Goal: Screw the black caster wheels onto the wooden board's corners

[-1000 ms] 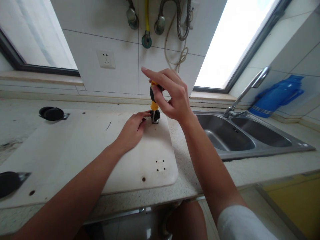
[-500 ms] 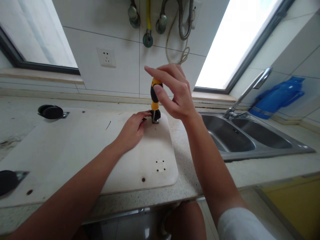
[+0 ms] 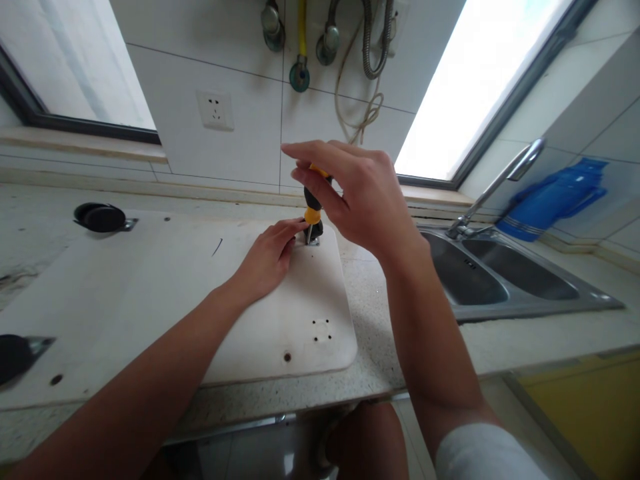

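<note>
A yellow-and-black screwdriver (image 3: 313, 215) stands slightly tilted, its shaft pointing down at the metal plate of a black caster (image 3: 317, 230). My right hand (image 3: 363, 197) is closed round the handle from above, the index finger stretched out past it. On the left, my left hand (image 3: 269, 252) rests on the white board (image 3: 265, 347), its fingertips pressed against the caster. Part of the caster hides behind the shaft and those fingertips. Near the board's front right corner are several small holes (image 3: 321, 330).
Two more casters are on the board, one at the back left (image 3: 103, 218) and one at the front left (image 3: 17, 359). A steel double sink (image 3: 465, 280) with a tap (image 3: 495, 183) lies right, beside a blue thermos-like jug (image 3: 555, 200). Hoses and valves (image 3: 327, 43) hang on the wall.
My right hand has turned and lowered round the screwdriver's handle, covering more of it. The screwdriver leans a little more. My left hand stays at the caster; the view shifts slightly.
</note>
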